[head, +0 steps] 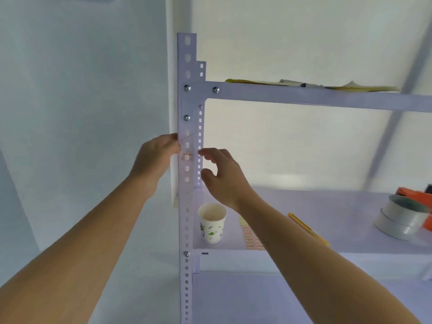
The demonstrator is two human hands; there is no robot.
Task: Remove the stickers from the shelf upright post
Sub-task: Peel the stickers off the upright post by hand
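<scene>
A white perforated shelf upright post (187, 106) runs from top to bottom in the middle of the head view. Faint reddish stickers (187, 155) cling to its front face at hand height. My left hand (157, 157) grips the post's left edge beside them, fingers curled around the metal. My right hand (219, 174) hovers just right of the post with thumb and fingers spread apart and nothing between them, fingertips close to the side flange.
A paper cup (212, 222) stands on the lower shelf (327, 202) next to the post. A sheet of red stickers (252, 237), a yellow tool (308, 229), tape rolls (401, 219) and an orange object (413, 195) lie further right. Papers (304, 85) rest on the upper shelf.
</scene>
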